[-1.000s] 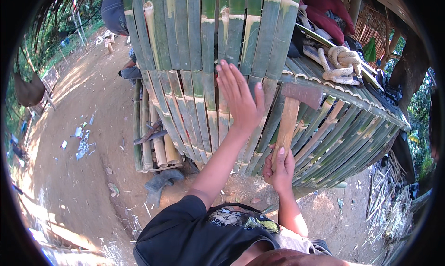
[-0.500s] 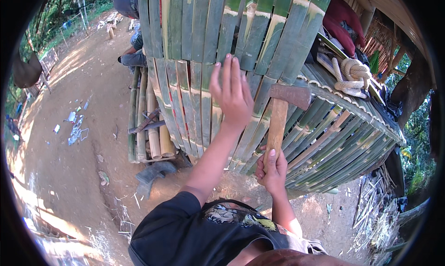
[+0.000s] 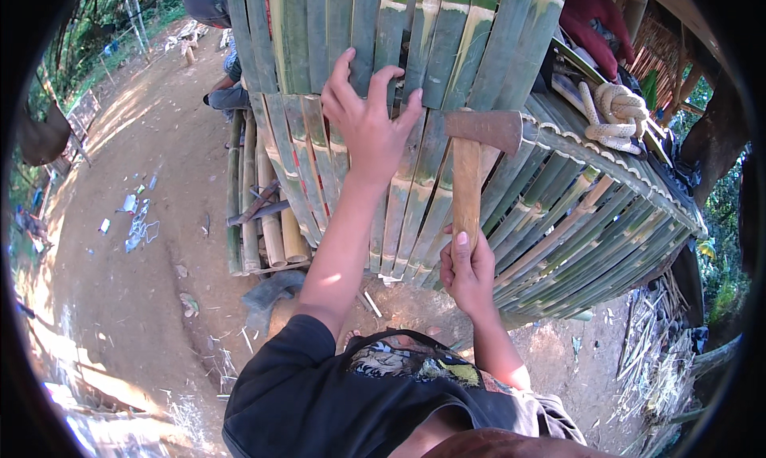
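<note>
My left hand point(image 3: 369, 127) rests its spread fingers on the green split-bamboo slats point(image 3: 303, 35), where the upper row overlaps the lower one. It holds nothing. In my right hand point(image 3: 469, 270) is a wooden-handled axe point(image 3: 468, 188), gripped low on the handle. The rusty brown axe head points up and lies close in front of the slats, to the right of my left hand. Whether the head touches the bamboo I cannot tell.
A railing of bamboo poles point(image 3: 590, 227) runs off to the right, with a coiled rope point(image 3: 619, 116) on top. Bamboo poles point(image 3: 271, 211) are stacked at left, with a grey piece point(image 3: 270, 298) below. Litter point(image 3: 137, 219) dots the dirt ground. Another person's leg point(image 3: 230, 97) shows at upper left.
My left hand has shifted left, and its fingers have spread and bent. The axe has risen and moved slightly left, its head now nearer the row where the slats overlap.
</note>
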Available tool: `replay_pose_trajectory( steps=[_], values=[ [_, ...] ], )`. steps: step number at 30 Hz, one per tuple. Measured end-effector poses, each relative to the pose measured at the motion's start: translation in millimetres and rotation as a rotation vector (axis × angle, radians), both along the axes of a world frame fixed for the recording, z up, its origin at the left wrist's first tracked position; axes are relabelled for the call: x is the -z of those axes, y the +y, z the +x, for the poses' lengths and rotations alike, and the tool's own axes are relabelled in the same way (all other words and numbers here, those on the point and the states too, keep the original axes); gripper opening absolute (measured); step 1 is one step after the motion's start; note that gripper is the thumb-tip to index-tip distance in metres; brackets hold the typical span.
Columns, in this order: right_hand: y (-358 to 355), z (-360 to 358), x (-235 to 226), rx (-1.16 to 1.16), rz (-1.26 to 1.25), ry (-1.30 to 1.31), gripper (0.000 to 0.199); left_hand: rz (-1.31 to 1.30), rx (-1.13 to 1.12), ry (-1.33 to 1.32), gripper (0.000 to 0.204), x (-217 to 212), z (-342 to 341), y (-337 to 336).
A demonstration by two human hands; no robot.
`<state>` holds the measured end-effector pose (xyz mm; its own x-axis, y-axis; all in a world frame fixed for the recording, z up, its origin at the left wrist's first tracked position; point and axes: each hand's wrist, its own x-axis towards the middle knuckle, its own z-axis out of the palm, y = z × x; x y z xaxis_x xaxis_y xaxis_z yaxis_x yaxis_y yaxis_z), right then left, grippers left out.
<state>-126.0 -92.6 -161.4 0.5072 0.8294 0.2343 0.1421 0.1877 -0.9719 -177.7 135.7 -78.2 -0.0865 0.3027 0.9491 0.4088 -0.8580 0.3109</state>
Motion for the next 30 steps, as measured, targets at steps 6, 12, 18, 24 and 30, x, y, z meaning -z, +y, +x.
replay_pose_trajectory(
  steps=[6, 12, 18, 24, 30],
  values=[
    [7, -6, 0, -0.009, -0.037, 0.053, 0.039, 0.005, 0.007, 0.044, 0.04, -6, -3, 3],
    [2, -5, 5, -0.01, -0.03, 0.042, 0.04, 0.0, -0.055, 0.019, 0.041, -7, 9, 1],
    [-4, -6, 4, 0.021, -0.022, 0.08, 0.038, 0.034, -0.058, 0.042, 0.037, 2, 6, -3],
    [-7, -4, 6, 0.045, -0.044, 0.102, 0.036, 0.039, -0.051, -0.014, 0.039, 4, 10, -4],
    [-12, 2, 16, 0.041, -0.043, 0.101, 0.041, 0.094, -0.057, -0.027, 0.039, 4, 18, -6]
  ],
)
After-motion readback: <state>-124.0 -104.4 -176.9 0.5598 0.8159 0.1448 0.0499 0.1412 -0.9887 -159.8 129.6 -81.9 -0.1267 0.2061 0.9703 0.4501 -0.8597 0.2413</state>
